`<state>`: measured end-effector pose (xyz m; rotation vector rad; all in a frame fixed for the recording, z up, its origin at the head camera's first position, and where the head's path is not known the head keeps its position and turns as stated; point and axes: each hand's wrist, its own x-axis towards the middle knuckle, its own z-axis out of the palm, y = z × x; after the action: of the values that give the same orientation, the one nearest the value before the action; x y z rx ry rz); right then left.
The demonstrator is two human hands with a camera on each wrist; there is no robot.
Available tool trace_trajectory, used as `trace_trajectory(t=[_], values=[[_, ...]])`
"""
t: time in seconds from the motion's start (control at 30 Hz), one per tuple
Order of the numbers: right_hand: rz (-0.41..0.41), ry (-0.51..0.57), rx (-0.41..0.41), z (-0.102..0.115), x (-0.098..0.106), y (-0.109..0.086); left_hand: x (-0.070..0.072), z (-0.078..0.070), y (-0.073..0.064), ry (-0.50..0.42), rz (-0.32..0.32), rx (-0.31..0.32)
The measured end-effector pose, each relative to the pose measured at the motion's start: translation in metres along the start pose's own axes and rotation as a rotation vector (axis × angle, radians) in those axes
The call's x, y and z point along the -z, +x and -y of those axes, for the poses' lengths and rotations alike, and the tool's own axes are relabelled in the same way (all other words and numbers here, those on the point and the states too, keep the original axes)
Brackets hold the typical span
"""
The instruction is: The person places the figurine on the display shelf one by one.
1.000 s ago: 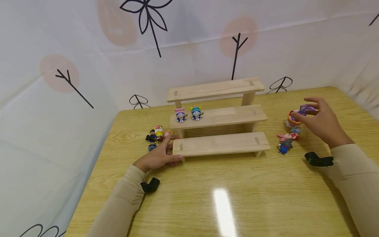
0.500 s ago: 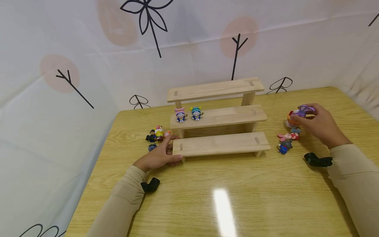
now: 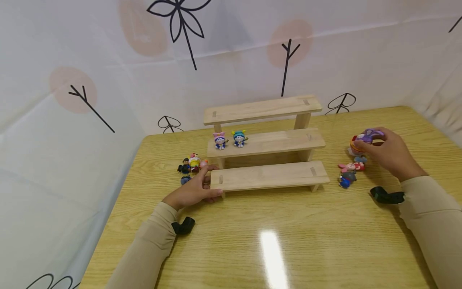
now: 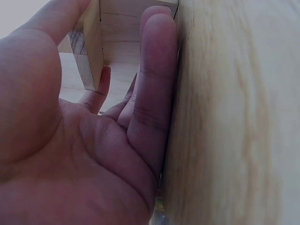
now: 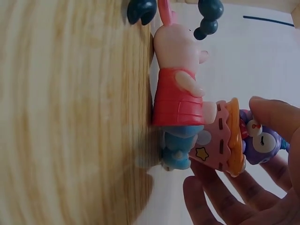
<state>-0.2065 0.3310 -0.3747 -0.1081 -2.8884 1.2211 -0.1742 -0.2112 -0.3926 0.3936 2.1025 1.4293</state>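
Bench: pale wood, under everything.
Left hand: spans the left end of the wooden stand, thumb at the lowest step's front edge, a finger at the back, gripping it.
Grey toy: lies on the right, nearer the person than its neighbours.
Pink pig toy: lies just beyond the grey one, beside a small blue toy.
Right hand: reaches past these; thumb one side, fingers the other, curved around the purple toy in its cup.
Purple toy: roughly upright, ears up; whether its base touches the bench is hidden.
Key relation: purple toy sits right of the stand, well apart; the stand's long axis runs left to right. The right hand is nearer, the left at the far end.
Middle step: pink-hatted toy and teal-hatted toy, near its left end.
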Motion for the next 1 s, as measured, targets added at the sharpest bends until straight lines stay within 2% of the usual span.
trace_trajectory(t=[0.57,1.0], values=[[-0.066,-0.024,0.020,0.014,0.000,-0.003,0.000,0.002,0.000,0.002,0.000,-0.002],[-0.145,0.041,0.089,0.034,-0.002,-0.012,0.000,0.001,0.000,0.002,0.000,-0.003]])
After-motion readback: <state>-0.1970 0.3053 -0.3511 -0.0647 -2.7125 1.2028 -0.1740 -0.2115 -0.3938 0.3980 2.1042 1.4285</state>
